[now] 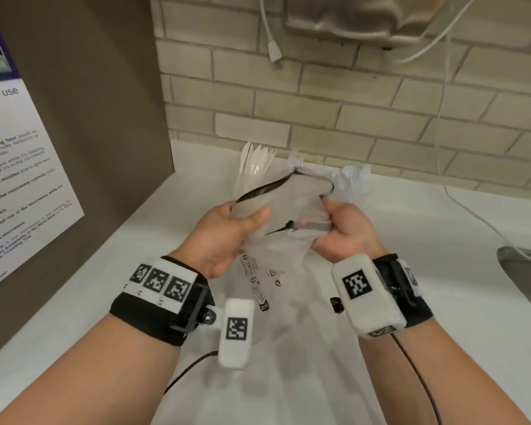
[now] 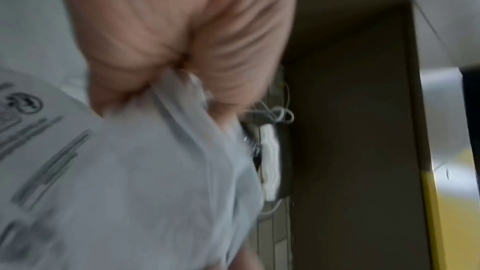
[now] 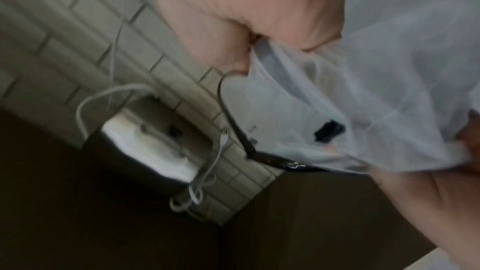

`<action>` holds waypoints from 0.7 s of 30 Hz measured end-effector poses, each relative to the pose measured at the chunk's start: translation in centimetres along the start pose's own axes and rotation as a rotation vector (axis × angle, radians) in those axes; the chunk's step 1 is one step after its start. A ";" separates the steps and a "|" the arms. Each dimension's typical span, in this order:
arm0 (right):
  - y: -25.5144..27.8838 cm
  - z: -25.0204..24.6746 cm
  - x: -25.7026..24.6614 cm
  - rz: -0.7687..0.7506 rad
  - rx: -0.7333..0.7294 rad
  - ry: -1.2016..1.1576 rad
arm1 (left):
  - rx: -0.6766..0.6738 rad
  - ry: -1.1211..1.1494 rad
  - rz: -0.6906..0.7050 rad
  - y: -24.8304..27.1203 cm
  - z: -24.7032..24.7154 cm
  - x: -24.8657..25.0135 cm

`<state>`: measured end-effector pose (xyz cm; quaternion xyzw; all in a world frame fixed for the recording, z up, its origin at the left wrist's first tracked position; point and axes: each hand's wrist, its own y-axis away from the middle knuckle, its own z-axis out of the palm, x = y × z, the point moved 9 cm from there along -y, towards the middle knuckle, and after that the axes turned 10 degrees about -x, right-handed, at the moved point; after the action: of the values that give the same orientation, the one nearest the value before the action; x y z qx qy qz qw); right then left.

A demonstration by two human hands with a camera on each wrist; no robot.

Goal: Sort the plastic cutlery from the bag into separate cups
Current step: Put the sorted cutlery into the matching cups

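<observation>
1. holding the plastic bag (image 1: 284, 240) up off the white counter (image 1: 426, 240) with both hands, its mouth facing away from me toward the brick wall (image 1: 350, 111).
2. my left hand (image 1: 224, 237) is curled round the left side of the bag near the top, thumb laid across the front of the plastic, fingers tucked behind; in the left wrist view the film is bunched between thumb and fingers (image 2: 145, 48).
3. my right hand (image 1: 344, 231) pinches the right side of the bag near its mouth, fingers closed tight on gathered plastic, as the right wrist view shows too.
4. the bag is clear and thin, with small black printed markings (image 1: 255, 280) on its lower part; a dark strip (image 1: 267, 187) runs along its open edge.
5. behind the bag, close to the wall, white cutlery stands upright in cups: knives (image 1: 255, 161) on the left, forks (image 1: 298, 161) in the middle, spoons (image 1: 353, 176) on the right. the cups themselves are mostly hidden by the bag.
6. whether any cutlery lies inside the bag i cannot tell; the film is too blurred.
7. a white plug (image 1: 273, 50) hangs down the wall above, and a poster (image 1: 19, 167) is fixed to the brown panel on my left.
</observation>
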<state>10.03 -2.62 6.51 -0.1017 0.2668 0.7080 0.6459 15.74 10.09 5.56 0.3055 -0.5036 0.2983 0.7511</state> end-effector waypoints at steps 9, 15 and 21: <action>1.4 -3.5 0.0 0.109 0.324 1.143 | -0.086 0.526 -0.135 -0.6 0.2 -1.1; -0.2 -1.9 1.4 0.122 0.004 0.208 | -0.081 0.533 -0.195 -0.4 -0.5 -3.4; -0.1 -2.5 3.9 0.268 -0.015 0.392 | 0.078 0.460 -0.273 -0.4 -2.8 -3.9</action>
<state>9.10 -0.54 2.47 -0.2059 0.3930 0.7562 0.4810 16.42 11.43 0.95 0.3235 -0.2622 0.2749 0.8666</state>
